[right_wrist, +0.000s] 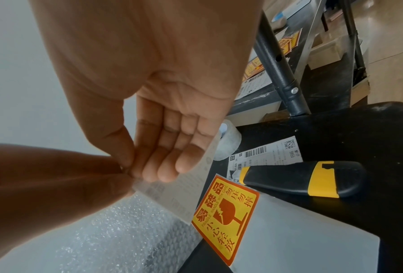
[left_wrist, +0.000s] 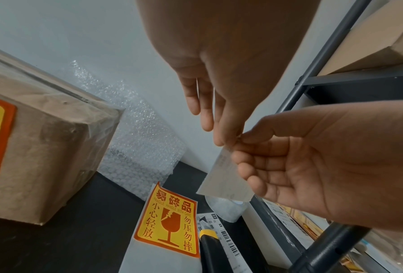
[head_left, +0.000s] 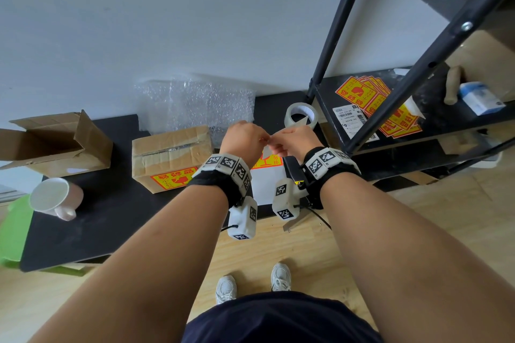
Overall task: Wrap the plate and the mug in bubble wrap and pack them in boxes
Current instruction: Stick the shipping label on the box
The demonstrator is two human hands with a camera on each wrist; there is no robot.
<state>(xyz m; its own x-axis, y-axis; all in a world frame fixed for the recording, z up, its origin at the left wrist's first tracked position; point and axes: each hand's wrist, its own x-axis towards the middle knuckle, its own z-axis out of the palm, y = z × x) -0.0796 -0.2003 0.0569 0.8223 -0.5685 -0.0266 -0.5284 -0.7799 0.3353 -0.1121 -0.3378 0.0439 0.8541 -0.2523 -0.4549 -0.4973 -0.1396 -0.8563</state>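
Above the black table, my left hand and right hand meet fingertip to fingertip. Both pinch the top of a small pale shipping label, which hangs down between them. A sealed, taped cardboard box with a yellow-red fragile sticker stands just left of the hands. The pink mug lies on its side at the table's left. An open empty box sits behind it. Bubble wrap leans against the wall. No plate is visible.
Below the hands lies a white backing sheet with one fragile sticker. A black-yellow utility knife and a clear tape roll are beside it. The black metal shelf at right holds more stickers and labels.
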